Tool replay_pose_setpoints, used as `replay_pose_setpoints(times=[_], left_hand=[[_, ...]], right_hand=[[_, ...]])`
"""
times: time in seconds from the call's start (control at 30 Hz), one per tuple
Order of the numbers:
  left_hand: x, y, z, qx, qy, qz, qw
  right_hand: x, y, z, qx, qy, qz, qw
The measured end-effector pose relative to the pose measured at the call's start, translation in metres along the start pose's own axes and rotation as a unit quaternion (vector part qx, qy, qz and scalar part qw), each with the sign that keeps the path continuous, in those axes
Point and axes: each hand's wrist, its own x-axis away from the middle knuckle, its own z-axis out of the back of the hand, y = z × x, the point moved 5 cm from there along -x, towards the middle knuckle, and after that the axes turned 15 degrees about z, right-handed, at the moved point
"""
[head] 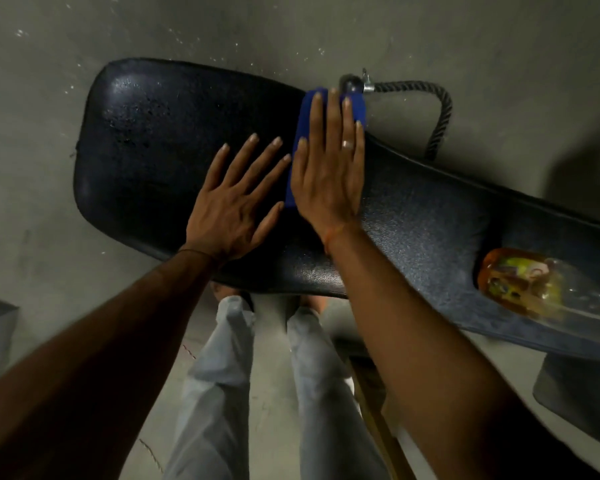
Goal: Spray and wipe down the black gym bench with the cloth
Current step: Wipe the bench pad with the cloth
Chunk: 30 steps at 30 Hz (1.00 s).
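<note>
A grey concrete floor (222,29) flecked with pale specks fills everything around me, and across it a long black padded gym bench (146,140) with a pebbled vinyl skin runs from its broad rounded end at 10 o'clock down to its narrower part at 4 o'clock; the broad end glistens with fine wet speckles. At 6 o'clock my legs in light grey trousers (219,375) stand just beside the near edge of the bench. My left hand (236,206) lies flat on the pad near the middle of the view, fingers straight and spread toward 1 o'clock, holding nothing. My right hand (326,174) is just beside it at 12 o'clock, also flat with straight fingers, pressing a folded blue cloth (302,119) down onto the far edge of the bench; the cloth shows along the thumb side and past my fingertips. At 4 o'clock a clear plastic spray bottle (520,285) with an orange and yellow label lies on its side on the pad, well apart from both hands. At 1 o'clock a thick black braided rope (442,109) with a metal clip lies curved on the floor beyond the bench. A silver ring (347,144) sits on one right finger
</note>
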Motion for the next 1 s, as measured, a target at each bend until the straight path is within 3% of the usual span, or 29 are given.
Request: replay_pose_setpoints(times=[0.1,0.2,0.27,0.33,0.47,0.6,0.7,0.87,1.0], left_hand=[[-0.001,-0.003,0.003,0.001,0.002,0.006,1.000],[0.001,0.000,0.005,0.009,-0.004,-0.027,1.000],[0.005,-0.026,0.007,0.006,-0.003,-0.027,1.000],[0.012,-0.076,0.012,0.005,0.010,0.024,1.000],[0.016,-0.121,0.013,-0.010,0.008,0.055,0.998],[0.016,-0.119,0.013,0.002,0.011,0.053,0.999],[0.014,-0.122,0.017,0.012,0.016,0.050,0.999],[0.016,-0.122,0.018,0.011,0.022,0.049,0.998],[0.017,-0.121,0.016,0.013,0.036,0.041,0.998]], right_hand=[[-0.014,0.002,0.002,-0.008,0.013,-0.026,1.000],[0.042,-0.020,-0.004,0.006,0.002,-0.025,1.000],[0.085,-0.044,-0.015,0.014,-0.030,-0.021,0.999],[0.103,-0.059,-0.021,0.023,-0.051,0.001,0.998],[0.035,-0.050,-0.013,0.025,-0.034,0.046,0.998],[-0.058,-0.037,-0.002,0.007,0.014,-0.019,1.000],[-0.024,-0.054,-0.003,0.013,0.017,-0.036,0.999],[0.096,-0.115,-0.023,0.022,-0.067,0.033,0.997],[0.031,-0.095,-0.019,0.027,-0.052,0.063,0.996]])
